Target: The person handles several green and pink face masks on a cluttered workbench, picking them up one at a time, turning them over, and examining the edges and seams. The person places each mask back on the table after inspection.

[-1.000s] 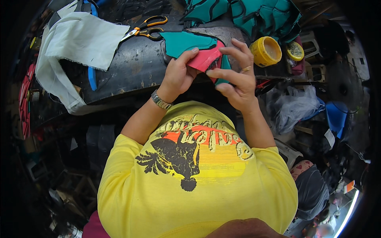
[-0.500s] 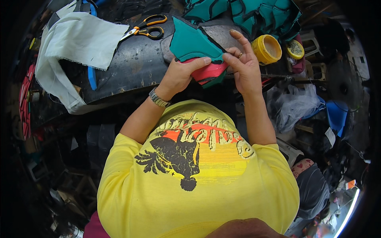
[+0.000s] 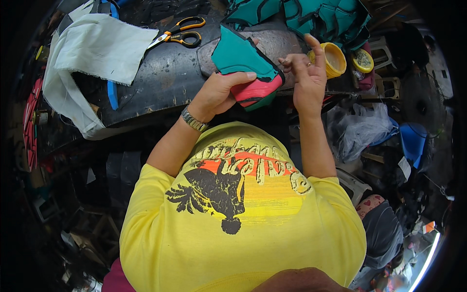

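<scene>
My left hand (image 3: 216, 92) is closed on a teal and pink shoe upper (image 3: 258, 90), thumb across its front and the other fingers mostly hidden behind. The piece has black edges, with its teal part pointing up and away from me and its pink part nearer. Just right of it, my right hand (image 3: 310, 78) is raised and apart from the piece. Its index finger, darkened at the tip, stretches up while the thumb and other fingers are partly bent, with nothing visible in them. Close beyond that hand stands an open yellow tub (image 3: 335, 61) of pale paste.
Orange-and-black scissors (image 3: 182, 35) lie on the dark, curved worktop (image 3: 160, 80), beside a pale cloth (image 3: 99, 53) that drapes over its edge. More teal pieces (image 3: 326, 19) are heaped at the back right. A smaller yellow container (image 3: 362, 61) stands at the right edge.
My right hand has let go of the shoe upper's right edge and moved right, toward the yellow tub. The left hand keeps its hold, the piece slightly turned.
</scene>
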Demonstrator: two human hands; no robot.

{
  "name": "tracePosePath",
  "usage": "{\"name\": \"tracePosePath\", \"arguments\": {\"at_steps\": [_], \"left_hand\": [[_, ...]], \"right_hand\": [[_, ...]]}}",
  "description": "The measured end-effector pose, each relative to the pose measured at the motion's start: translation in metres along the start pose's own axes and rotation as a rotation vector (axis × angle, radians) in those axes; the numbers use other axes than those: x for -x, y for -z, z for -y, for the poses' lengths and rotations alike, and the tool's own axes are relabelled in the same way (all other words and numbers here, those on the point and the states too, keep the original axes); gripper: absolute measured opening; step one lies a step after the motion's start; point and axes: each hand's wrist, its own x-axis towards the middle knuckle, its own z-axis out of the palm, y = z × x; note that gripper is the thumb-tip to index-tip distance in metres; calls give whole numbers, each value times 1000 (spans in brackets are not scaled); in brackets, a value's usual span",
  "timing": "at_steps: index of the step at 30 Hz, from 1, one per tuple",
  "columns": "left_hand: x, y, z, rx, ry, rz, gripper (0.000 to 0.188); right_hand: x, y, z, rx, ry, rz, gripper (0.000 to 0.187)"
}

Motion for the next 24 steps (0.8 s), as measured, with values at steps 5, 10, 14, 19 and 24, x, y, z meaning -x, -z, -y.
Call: {"name": "tracePosePath", "arguments": {"at_steps": [5, 10, 14, 19, 24], "left_hand": [[0, 3, -4, -32, 7, -25, 66], [0, 1, -1, -28, 7, -7, 70], [1, 0, 0, -20, 52, -38, 61], [4, 9, 0, 39, 105, -138, 20], [2, 18, 3, 117, 170, -153, 18]], "right_hand": [[10, 6, 1, 223, -5, -75, 28], [21, 5, 1, 497, 141, 76, 24], [18, 2, 1, 636, 323, 81, 24], [11, 5, 11, 1061, 677, 126, 30], [10, 6, 19, 1030, 692, 297, 34]]}}
